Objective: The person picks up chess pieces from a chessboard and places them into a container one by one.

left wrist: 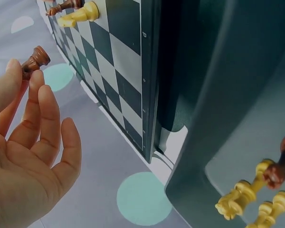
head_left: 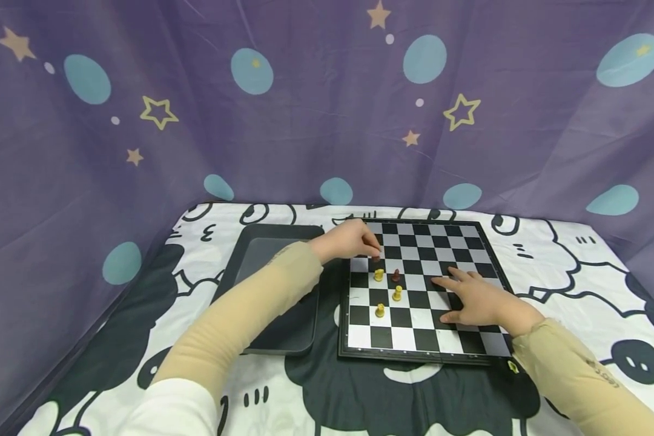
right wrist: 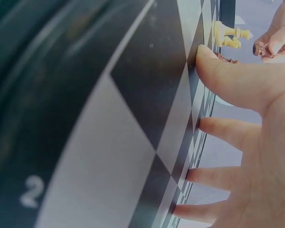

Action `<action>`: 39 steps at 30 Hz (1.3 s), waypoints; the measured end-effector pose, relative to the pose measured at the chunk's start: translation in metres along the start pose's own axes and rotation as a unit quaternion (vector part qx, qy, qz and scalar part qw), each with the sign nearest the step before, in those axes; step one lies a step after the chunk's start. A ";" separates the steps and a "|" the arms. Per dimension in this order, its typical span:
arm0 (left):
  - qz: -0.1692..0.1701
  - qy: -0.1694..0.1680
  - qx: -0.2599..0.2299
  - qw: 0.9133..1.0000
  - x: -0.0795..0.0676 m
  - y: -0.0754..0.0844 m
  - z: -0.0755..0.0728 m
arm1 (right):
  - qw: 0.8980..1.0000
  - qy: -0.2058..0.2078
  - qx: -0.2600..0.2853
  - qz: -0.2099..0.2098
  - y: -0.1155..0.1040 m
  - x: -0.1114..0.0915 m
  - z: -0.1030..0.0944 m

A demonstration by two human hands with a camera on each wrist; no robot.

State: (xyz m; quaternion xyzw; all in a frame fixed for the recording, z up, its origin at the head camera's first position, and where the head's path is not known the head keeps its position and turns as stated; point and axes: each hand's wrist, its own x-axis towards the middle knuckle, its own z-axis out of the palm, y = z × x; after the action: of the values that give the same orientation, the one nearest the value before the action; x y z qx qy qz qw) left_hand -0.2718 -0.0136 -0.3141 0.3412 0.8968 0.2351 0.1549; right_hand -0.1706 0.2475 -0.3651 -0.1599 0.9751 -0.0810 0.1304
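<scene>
Between thumb and fingertips, my left hand pinches a brown chess piece over the left side of the chessboard. The piece is tilted, its base pointing away from the thumb in the left wrist view. Three yellow chess pieces and another brown chess piece stand on squares close by. My right hand is spread over the board's right half, its fingertips at the squares and nothing in its grasp.
Left of the board lies a dark grey tray, partly covered by the left forearm. Several yellow chess pieces and a brown one are in it. A cartoon-print cloth covers the table, and a purple curtain hangs behind.
</scene>
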 end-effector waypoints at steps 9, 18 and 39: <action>0.003 0.009 -0.023 1.000 -0.016 -0.004 -0.009 | 1.000 0.005 0.003 -0.001 0.000 -0.002 0.000; -0.001 0.019 -0.031 0.999 -0.039 -0.011 -0.019 | 1.000 -0.002 -0.002 0.001 -0.001 -0.001 -0.001; -0.034 0.021 -0.005 0.999 -0.088 -0.050 -0.033 | 1.000 -0.003 0.007 0.005 -0.002 -0.001 -0.002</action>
State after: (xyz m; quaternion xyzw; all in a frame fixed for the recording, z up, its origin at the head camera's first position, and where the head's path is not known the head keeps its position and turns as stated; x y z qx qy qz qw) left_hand -0.2495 -0.1169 -0.3022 0.3046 0.9098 0.2412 0.1459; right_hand -0.1694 0.2462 -0.3625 -0.1543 0.9749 -0.0862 0.1352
